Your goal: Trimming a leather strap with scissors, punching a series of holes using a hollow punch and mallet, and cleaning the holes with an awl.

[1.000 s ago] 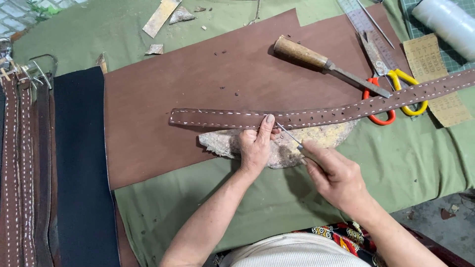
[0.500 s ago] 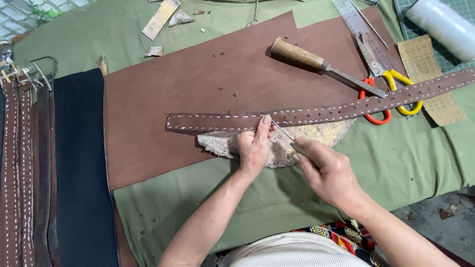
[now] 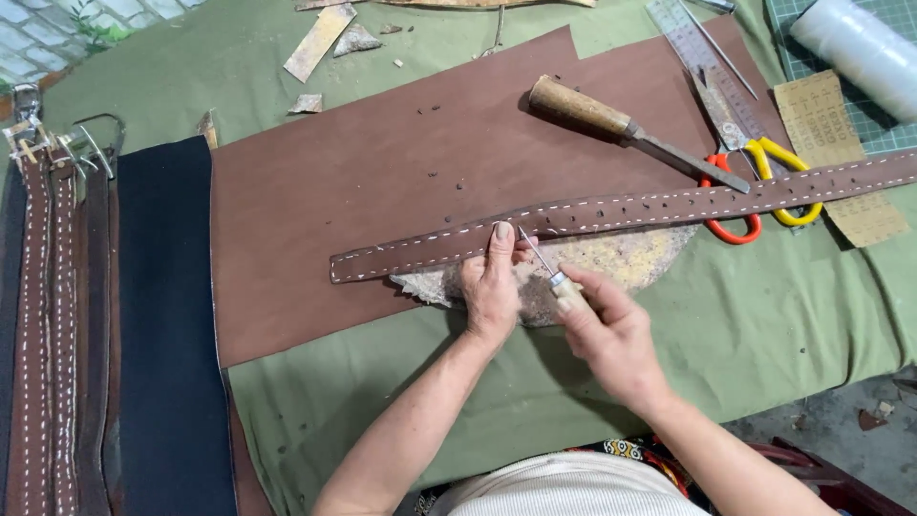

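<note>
A long brown leather belt (image 3: pixel 630 205) with white stitching and rows of punched holes lies across a brown leather sheet (image 3: pixel 382 182) and a worn stone slab (image 3: pixel 630 260). My left hand (image 3: pixel 492 287) presses the belt down, one finger on its near edge. My right hand (image 3: pixel 602 320) grips an awl (image 3: pixel 544 266) with a pale handle. Its thin metal point slants up to the belt just right of my left finger.
A wooden-handled chisel (image 3: pixel 621 126), scissors with orange and yellow handles (image 3: pixel 759 186), a metal ruler (image 3: pixel 697 53) and a white roll (image 3: pixel 855 53) lie at the far right. Dark belts with buckles (image 3: pixel 57 315) and a black strip (image 3: pixel 172 325) lie at the left on green cloth (image 3: pixel 764 325).
The belt has slid a little to the left. My right hand has moved left and closer to my left hand, bringing the awl point up to the belt.
</note>
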